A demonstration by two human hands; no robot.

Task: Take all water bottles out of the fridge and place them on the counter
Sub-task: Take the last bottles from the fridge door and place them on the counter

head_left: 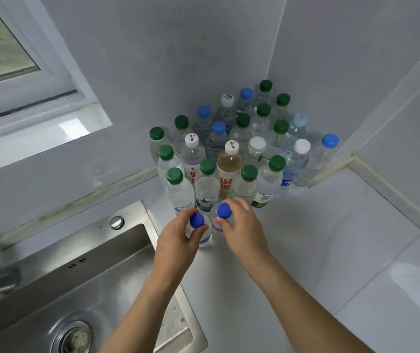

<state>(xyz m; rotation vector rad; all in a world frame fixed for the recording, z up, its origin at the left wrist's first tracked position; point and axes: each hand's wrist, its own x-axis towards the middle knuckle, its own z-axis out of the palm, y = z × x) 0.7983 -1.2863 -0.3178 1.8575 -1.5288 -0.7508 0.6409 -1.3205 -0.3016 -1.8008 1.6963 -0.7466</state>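
Several water bottles [229, 149] with green, blue and white caps stand upright in the corner of the white counter [318, 238]. In front of that group, my left hand [178, 240] grips the neck of a clear bottle with a dark blue cap [197, 220]. My right hand [242, 225] grips the neck of a second blue-capped bottle [224, 210] just to its right. Both bottles stand upright at counter level, close together. The fridge is out of view.
A steel sink [81, 289] with a drain lies left of the bottles, its rim right beside my left hand. A window [13, 59] is at the upper left. Grey walls close the corner behind the bottles. The counter stretches to the right.
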